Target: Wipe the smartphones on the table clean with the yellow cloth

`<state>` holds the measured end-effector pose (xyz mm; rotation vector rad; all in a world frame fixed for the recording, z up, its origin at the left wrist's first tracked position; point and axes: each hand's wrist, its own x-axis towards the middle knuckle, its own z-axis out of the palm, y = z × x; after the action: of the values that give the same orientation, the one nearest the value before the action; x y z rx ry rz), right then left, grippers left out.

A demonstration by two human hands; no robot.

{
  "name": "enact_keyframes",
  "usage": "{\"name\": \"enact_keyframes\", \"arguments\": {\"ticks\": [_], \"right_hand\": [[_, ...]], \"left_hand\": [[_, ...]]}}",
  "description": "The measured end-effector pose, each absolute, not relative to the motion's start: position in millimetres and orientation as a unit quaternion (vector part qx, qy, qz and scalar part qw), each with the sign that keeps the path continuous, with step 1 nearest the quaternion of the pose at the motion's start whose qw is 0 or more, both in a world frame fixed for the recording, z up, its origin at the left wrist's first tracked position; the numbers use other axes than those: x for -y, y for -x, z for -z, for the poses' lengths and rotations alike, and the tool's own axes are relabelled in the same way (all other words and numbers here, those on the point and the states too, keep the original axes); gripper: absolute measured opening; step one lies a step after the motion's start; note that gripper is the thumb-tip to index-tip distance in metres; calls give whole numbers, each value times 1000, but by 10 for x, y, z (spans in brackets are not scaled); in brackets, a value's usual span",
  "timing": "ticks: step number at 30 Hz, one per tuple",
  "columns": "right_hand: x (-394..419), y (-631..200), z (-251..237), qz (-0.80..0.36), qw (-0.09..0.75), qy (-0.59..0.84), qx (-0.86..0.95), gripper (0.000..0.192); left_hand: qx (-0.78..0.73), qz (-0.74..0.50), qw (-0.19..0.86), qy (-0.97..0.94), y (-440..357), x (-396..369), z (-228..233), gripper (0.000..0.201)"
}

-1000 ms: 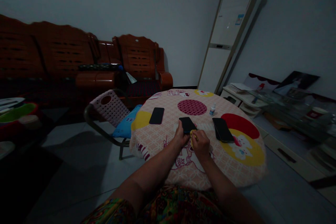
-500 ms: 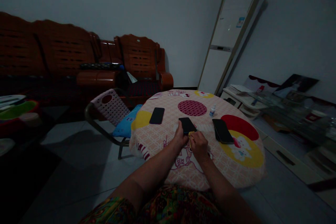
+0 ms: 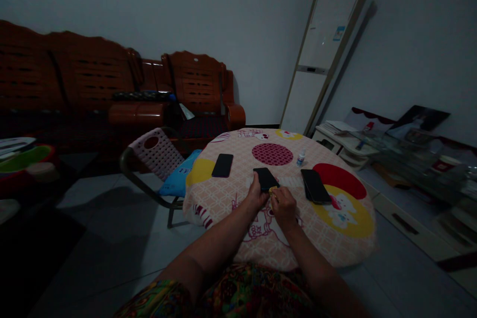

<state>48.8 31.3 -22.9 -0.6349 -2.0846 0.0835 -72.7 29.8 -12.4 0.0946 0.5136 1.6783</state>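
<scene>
A black phone [image 3: 265, 178] lies in the middle of a round table [image 3: 231, 198] covered with a patterned cloth. My left hand [image 3: 255, 196] rests on the phone's near left edge, steadying it. My right hand [image 3: 283, 206] is closed around a small yellow cloth [image 3: 273, 190] pressed at the phone's near end. A second black phone [image 3: 222, 165] lies to the left and a third [image 3: 315, 185] to the right, both untouched.
A small white bottle [image 3: 300, 157] stands beyond the right phone. A pink chair [image 3: 156, 153] with a blue cushion is at the table's left. Brown sofas [image 3: 112, 89] line the far wall; a tall white unit [image 3: 324, 49] and a low cluttered shelf [image 3: 402, 154] are at the right.
My right hand with the yellow cloth has shifted slightly toward the phone's near end. The left hand and the three phones stay where they were; the view moved a little.
</scene>
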Motion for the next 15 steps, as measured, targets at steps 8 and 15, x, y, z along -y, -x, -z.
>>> {"name": "enact_keyframes", "arguments": {"ticks": [8, 15], "right_hand": [[-309, -474, 215, -44, 474, 249, 843, 18], [-302, -471, 200, -57, 480, 255, 837, 18]], "left_hand": [[-221, -731, 644, -38, 726, -291, 121, 64], [-221, -731, 645, -38, 724, -287, 119, 63]]}}
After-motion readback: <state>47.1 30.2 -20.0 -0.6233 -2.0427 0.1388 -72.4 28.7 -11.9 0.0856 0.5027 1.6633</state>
